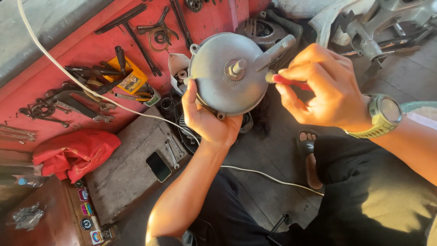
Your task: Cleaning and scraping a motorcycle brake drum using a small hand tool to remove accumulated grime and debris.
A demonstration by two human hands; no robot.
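My left hand (207,119) grips a round grey metal motor housing (216,86) from below, its face with a short central shaft (236,68) turned up toward me. My right hand (325,89), with a green watch on the wrist, pinches a small red-handled brush (287,80). The brush's bristle tip touches the housing's right edge, just below a protruding arm of the casting (277,49).
Wrenches, pliers and other hand tools (86,91) lie scattered on a red surface at the left. A concrete block (123,168) carries a phone (158,166) and two spanners. A red cloth (73,152) lies beside it. A white cable (91,89) crosses the floor. Metal engine parts (382,23) sit at top right.
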